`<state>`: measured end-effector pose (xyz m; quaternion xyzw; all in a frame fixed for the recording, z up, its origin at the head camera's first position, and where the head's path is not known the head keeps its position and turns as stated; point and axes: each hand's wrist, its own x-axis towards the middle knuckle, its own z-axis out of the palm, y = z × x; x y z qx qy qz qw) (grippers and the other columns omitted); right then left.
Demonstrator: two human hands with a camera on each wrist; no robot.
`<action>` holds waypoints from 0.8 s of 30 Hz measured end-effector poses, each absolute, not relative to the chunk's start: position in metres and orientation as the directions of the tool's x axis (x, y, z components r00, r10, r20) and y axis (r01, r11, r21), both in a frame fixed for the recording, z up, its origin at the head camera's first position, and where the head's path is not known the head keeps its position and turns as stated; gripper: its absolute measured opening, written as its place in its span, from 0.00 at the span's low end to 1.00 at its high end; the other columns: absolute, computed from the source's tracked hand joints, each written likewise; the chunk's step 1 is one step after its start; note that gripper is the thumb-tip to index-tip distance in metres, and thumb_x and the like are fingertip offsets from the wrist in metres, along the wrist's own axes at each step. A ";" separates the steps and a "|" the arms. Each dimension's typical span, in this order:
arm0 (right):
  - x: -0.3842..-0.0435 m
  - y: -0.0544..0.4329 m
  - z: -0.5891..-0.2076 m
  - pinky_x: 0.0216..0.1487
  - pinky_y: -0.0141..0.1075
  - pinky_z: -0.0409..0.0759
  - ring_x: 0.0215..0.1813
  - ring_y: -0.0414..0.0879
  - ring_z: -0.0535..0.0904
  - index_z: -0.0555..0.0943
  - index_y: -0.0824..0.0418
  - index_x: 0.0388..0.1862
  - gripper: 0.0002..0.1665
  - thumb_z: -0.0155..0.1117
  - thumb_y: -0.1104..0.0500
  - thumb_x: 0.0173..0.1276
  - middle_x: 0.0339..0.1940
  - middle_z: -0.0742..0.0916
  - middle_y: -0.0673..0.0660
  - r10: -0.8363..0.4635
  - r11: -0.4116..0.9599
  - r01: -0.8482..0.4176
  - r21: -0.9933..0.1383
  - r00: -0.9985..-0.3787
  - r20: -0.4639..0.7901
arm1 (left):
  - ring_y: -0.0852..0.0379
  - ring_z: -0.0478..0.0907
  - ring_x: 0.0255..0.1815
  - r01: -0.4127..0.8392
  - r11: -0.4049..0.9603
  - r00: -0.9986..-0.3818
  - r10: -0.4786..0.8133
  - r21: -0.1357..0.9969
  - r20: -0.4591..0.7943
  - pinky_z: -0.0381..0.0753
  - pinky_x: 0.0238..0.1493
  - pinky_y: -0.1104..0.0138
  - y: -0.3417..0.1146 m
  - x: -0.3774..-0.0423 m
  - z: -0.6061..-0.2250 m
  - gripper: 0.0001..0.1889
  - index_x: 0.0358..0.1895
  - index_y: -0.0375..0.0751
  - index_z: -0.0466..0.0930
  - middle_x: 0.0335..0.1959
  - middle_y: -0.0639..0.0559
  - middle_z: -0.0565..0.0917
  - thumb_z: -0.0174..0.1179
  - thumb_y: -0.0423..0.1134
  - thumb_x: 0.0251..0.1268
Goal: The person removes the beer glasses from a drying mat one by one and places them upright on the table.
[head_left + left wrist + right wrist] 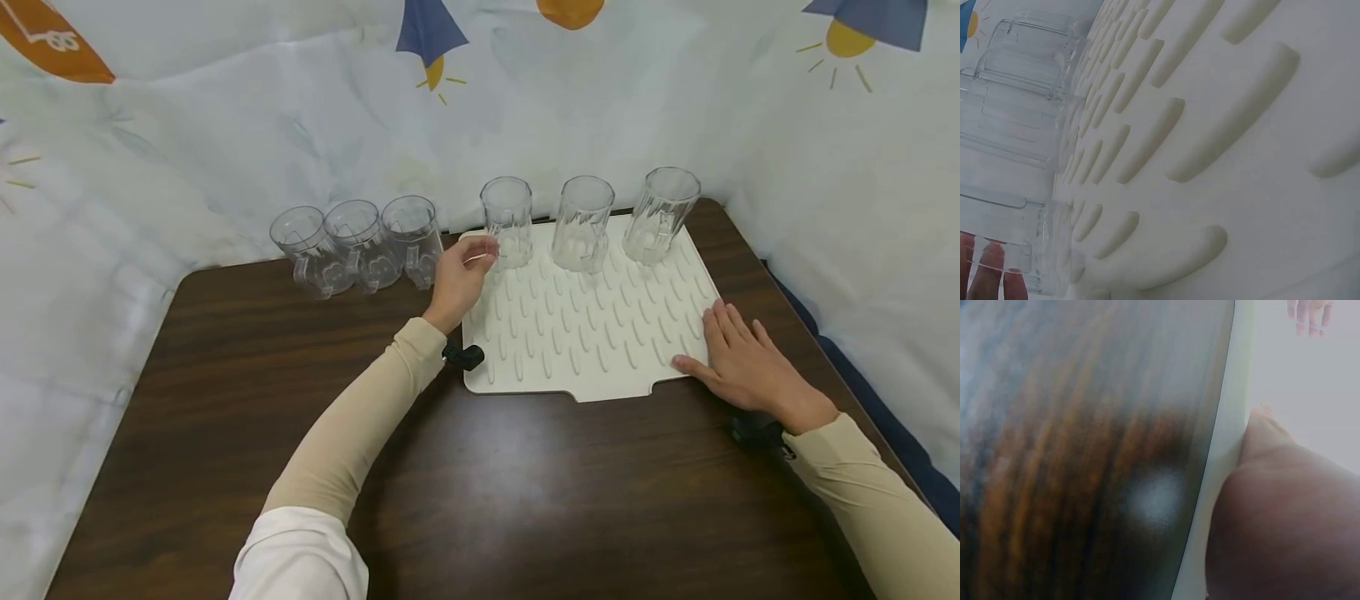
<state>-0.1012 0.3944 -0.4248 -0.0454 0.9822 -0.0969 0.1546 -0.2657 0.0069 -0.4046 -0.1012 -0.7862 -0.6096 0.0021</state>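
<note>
On a white ribbed drying mat (525, 379) stand three clear glass mugs. My left hand (459, 279) is at the leftmost mug (507, 208), its thumb and fingers curled in at the mug's side. The left wrist view has the fingertips (992, 253) at the handle (1019, 253) of this mug. To its right are the middle mug (581, 221) and the right mug (660, 212), both upright. My right hand (742, 358) lies with its fingers straight on the mat's right edge, thumb spread toward the front edge.
Left of the mat, three more clear mugs (360, 242) stand in a row on the dark wooden table (225, 375), handles toward me. A printed white cloth (225, 125) hangs behind the table and along its sides. The mat has a notched tab at its front edge.
</note>
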 end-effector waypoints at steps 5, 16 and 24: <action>-0.100 0.393 -0.425 0.80 0.76 0.38 0.85 0.75 0.36 0.38 0.78 0.82 0.63 0.45 0.27 0.78 0.83 0.41 0.79 -0.118 0.976 -0.057 -0.208 -0.949 -0.291 | 0.43 0.86 0.60 0.186 0.167 -0.976 0.145 0.968 0.162 0.86 0.64 0.61 0.009 -0.267 -0.409 0.14 0.59 0.32 0.81 0.56 0.37 0.85 0.60 0.27 0.73; -0.101 0.394 -0.426 0.80 0.75 0.37 0.85 0.74 0.35 0.39 0.78 0.82 0.63 0.44 0.27 0.79 0.83 0.40 0.79 -0.110 0.979 -0.054 -0.198 -0.952 -0.284 | 0.42 0.87 0.57 0.204 0.162 -0.973 0.142 0.966 0.181 0.87 0.58 0.62 0.013 -0.269 -0.410 0.07 0.50 0.32 0.80 0.52 0.37 0.85 0.61 0.25 0.72; -0.100 0.394 -0.424 0.80 0.75 0.37 0.85 0.74 0.36 0.39 0.78 0.82 0.63 0.45 0.27 0.78 0.83 0.41 0.79 -0.107 0.979 -0.051 -0.197 -0.953 -0.284 | 0.40 0.87 0.57 0.191 0.132 -0.972 0.162 0.973 0.169 0.87 0.59 0.58 0.015 -0.266 -0.410 0.07 0.49 0.32 0.80 0.51 0.38 0.84 0.60 0.24 0.72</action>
